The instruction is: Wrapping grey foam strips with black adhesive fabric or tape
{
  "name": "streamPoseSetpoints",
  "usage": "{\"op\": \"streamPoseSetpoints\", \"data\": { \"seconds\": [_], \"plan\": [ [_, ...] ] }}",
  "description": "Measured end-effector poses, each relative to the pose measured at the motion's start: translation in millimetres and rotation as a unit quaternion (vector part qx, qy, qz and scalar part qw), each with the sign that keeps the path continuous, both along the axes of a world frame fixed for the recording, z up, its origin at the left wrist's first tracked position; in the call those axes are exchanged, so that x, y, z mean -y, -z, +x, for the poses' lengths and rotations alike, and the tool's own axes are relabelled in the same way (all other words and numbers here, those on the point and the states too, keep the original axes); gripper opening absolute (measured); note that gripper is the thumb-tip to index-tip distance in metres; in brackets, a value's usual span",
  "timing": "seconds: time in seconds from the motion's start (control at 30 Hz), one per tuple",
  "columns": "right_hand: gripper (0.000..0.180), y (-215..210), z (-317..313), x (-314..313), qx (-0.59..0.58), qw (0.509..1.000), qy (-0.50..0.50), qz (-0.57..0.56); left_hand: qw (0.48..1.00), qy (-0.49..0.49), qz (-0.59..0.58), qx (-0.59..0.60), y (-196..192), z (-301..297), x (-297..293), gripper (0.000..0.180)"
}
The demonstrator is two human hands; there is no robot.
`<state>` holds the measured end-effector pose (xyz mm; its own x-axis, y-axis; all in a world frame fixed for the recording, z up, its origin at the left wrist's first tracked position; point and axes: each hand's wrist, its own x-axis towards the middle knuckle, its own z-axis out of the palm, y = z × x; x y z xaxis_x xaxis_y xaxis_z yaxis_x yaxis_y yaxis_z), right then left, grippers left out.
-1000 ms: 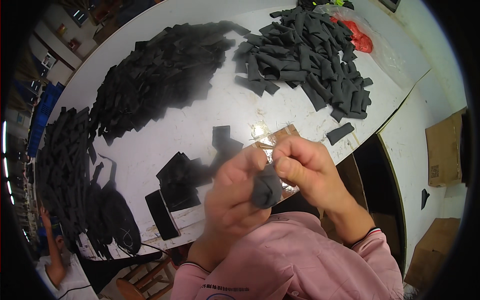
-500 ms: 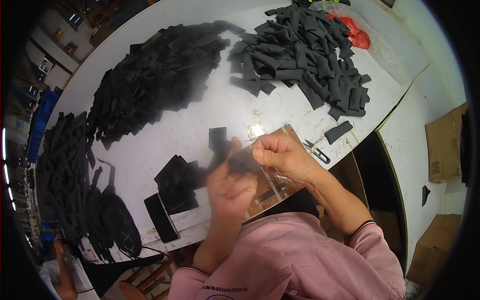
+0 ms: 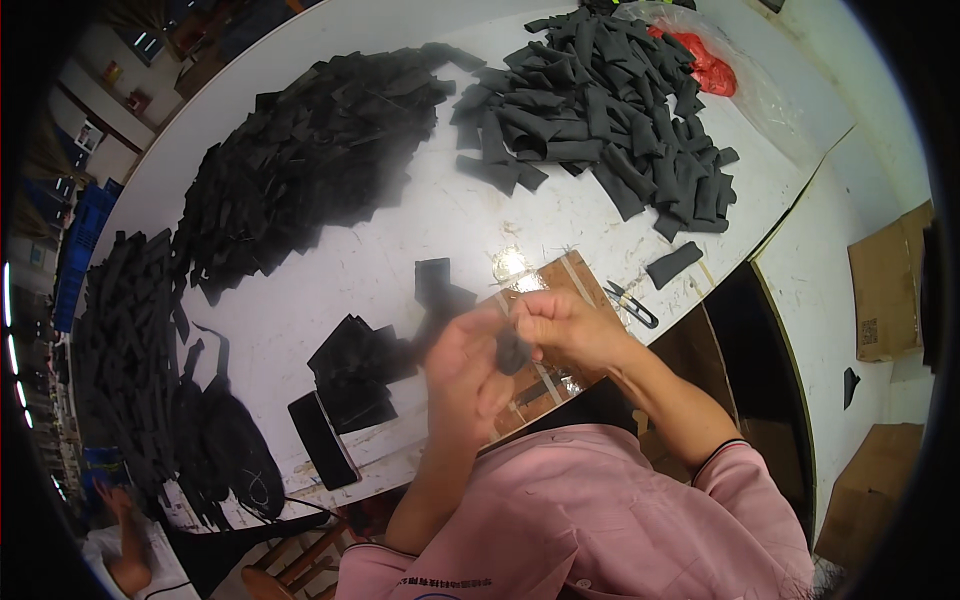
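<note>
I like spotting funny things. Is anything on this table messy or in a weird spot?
One thing stands out: a single dark rolled piece lies alone near the table edge, apart from the big pile of rolled pieces. Small snips lie loose close by. Both hands hold a small dark piece.

bare tabletop (image 3: pixel 400 250) between fabric piles (image 3: pixel 310 160), snips (image 3: pixel 630 303) nearby

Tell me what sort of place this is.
Probably a small garment or textile workshop. Large heaps of black fabric pieces cover a white worktable, thread snips lie near the edge, and both hands work one dark piece.
</note>
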<state>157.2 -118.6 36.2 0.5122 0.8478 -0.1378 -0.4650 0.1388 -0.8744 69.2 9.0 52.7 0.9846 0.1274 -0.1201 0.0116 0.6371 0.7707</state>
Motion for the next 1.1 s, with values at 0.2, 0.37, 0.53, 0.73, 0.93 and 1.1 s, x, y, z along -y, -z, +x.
{"op": "streamPoseSetpoints", "data": {
  "seconds": [0.2,0.37,0.53,0.73,0.93,1.1],
  "plan": [
    [0.018,-17,0,-9,0.067,0.992,0.049,-0.093,0.882,0.092,-0.459,-0.048,7,10,-24,0.028],
    [0.021,-6,3,-2,0.027,0.997,0.039,-0.057,0.959,0.086,-0.266,-0.041,15,6,-19,0.031],
    [0.023,4,-3,3,0.034,0.995,0.070,-0.055,0.936,-0.121,0.327,0.054,0,5,-6,0.026],
    [0.022,-34,-6,7,0.522,0.826,0.191,-0.089,0.865,-0.123,0.428,0.232,-10,11,-15,0.009],
    [0.022,-32,-9,9,0.724,0.651,0.081,-0.214,0.881,-0.152,0.405,0.193,6,3,-8,0.005],
    [0.021,-25,-10,10,0.646,0.727,0.093,-0.214,0.972,-0.097,0.164,0.136,-4,9,7,0.016]
  ]
}}
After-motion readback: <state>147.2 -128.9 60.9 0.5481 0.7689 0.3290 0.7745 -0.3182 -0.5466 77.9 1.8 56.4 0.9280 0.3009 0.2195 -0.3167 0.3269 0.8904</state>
